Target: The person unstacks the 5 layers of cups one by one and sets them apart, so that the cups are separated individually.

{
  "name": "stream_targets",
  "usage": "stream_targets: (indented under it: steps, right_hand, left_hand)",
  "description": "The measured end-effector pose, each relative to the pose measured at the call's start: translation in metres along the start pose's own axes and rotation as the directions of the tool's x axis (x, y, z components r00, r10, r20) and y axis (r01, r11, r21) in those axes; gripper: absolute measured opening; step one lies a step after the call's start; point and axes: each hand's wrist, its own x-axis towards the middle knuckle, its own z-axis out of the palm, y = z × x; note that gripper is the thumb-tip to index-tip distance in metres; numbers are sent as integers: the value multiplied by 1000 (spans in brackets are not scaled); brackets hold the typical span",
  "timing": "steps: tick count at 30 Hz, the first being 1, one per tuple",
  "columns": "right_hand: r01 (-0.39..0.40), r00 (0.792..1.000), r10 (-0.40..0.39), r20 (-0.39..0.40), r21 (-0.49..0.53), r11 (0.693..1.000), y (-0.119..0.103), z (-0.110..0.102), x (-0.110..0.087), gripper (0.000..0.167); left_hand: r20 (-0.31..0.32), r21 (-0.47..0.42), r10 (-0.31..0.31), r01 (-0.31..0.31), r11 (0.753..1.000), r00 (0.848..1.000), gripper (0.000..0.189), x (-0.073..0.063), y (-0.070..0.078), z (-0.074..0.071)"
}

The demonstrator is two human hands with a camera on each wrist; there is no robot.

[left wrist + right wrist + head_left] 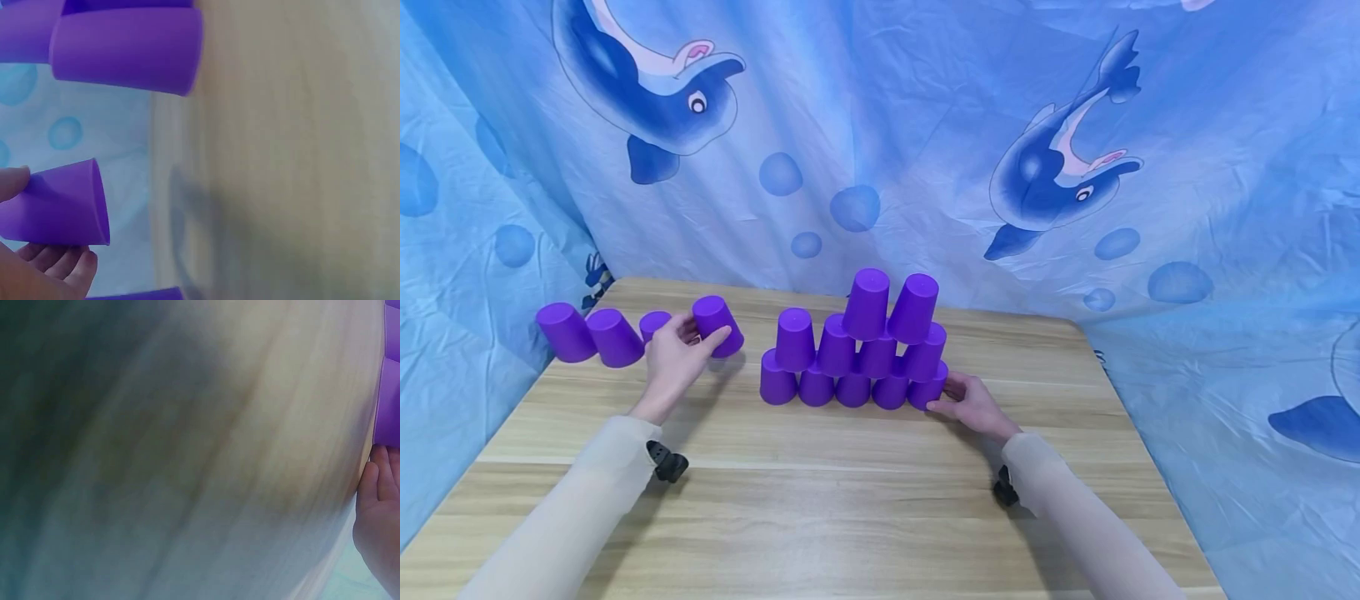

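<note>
Purple tapered plastic-looking cup [718,326], inverted, held left of the stack of matching cups [876,358]

Left hand [675,360] pinches it, thumb opposite fingers, above the wood-grain tabletop [850,508]; long axis roughly upright, rim down. Stack lies to its right, rows five-four-two, top pair set rightward. Left hand nearer stack's left end; right hand [973,406], fingers fairly straight, touches bottom row's right-end cup [927,392]. Smooth matte walls, flat round bases.

Left grip [47,275] holding purple cup [59,203], other cups [128,50], tabletop [300,156]

place: curtained-off workspace | shown by: dolphin-print drapes [917,108], wooden table [820,517]
</note>
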Motion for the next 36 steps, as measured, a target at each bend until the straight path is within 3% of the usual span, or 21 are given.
stream_targets:
  steps: [7, 17, 29, 36]
  right_hand:
    - [31, 1000, -31, 6, 4, 1000, 1, 0, 0, 53]
    - [29, 1000, -29, 10, 18, 999, 2, -1, 0, 53]
    - [32, 999, -33, 27, 32, 999, -7, -1, -2, 52]
    - [18, 999, -19, 29, 30, 999, 1, -2, 2, 53]
  left_hand:
    - [72, 27, -18, 16, 1000, 997, 68, 4, -18, 0]
    - [115, 55, -81, 75, 996, 990, 78, 6, -29, -2]
    - [63, 63, -93, 89, 994, 994, 74, 6, -34, -3]
    - [71, 74, -97, 92, 993, 993, 74, 8, -34, -2]
